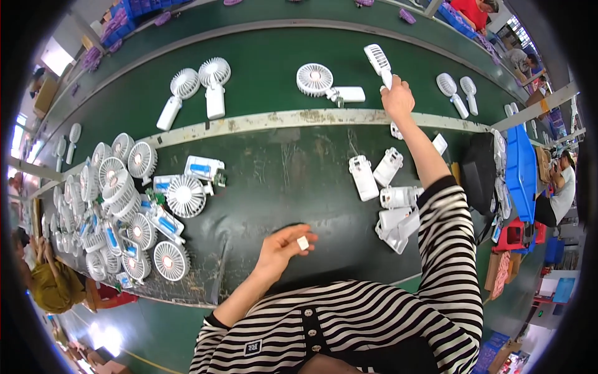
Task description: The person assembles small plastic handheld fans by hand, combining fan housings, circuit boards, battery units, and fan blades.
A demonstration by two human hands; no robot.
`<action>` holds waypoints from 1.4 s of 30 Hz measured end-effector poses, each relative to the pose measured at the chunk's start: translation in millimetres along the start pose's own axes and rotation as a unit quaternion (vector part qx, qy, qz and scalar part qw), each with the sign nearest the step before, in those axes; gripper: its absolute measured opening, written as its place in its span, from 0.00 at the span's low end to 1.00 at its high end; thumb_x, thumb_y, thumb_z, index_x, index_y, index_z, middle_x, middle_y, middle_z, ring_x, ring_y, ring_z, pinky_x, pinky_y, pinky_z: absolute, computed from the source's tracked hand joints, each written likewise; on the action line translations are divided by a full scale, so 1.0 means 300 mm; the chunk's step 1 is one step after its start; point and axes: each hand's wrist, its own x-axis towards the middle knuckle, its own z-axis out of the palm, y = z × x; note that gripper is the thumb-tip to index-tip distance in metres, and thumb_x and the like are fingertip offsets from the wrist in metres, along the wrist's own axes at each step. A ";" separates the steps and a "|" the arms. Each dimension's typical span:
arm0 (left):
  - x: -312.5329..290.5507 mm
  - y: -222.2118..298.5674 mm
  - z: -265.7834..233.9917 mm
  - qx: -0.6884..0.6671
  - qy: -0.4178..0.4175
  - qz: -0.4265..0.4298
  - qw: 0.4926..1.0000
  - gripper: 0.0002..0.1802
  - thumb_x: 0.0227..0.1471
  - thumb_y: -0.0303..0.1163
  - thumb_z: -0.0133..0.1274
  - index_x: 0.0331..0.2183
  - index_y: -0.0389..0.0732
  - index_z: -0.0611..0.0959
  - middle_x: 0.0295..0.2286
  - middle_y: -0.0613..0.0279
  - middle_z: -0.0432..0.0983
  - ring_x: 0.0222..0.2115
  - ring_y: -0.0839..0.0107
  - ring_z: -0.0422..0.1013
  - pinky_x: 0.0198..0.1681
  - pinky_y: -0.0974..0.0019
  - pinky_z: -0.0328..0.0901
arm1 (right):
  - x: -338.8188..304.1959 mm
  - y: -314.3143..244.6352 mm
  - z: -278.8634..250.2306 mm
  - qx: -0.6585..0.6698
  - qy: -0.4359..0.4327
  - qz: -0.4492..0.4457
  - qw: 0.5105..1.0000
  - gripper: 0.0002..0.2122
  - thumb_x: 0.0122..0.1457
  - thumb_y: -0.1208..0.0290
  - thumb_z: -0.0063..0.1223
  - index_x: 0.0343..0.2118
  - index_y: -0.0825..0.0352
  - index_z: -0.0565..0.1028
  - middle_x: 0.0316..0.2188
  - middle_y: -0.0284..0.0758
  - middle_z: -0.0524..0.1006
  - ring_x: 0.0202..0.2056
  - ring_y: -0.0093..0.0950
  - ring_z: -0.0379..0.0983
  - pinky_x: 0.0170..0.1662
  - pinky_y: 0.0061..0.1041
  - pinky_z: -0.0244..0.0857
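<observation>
My right hand [398, 100] reaches over the metal rail onto the green conveyor belt and closes around the handle of a white handheld fan [377, 59], whose slatted head points away from me. Low over the dark worktop [268, 187], my left hand [279, 252] pinches a small white square piece [303, 242]. Left of it lies a heap of opened fans [112, 187] with blue cells and green circuit boards showing. Beneath my right forearm are several white handle shells [363, 177], some overlapping.
The metal rail [268, 119] divides the worktop from the green belt [261, 75]. On the belt lie a pair of fans [215, 87], a fan with its handle bent aside [315, 80] and more at both ends. A blue bin [521, 171] stands at the right. Other people sit farther off.
</observation>
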 end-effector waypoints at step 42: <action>-0.007 -0.002 0.124 0.566 0.245 0.369 0.695 0.21 0.30 0.31 0.60 0.33 0.37 0.77 0.30 0.58 0.71 0.30 0.61 0.69 0.31 0.63 0.66 | -0.641 -0.574 -0.278 0.285 -0.257 0.042 0.923 0.42 0.37 0.54 0.59 0.54 0.71 0.54 0.44 0.50 0.63 0.43 0.41 0.65 0.43 0.39 0.62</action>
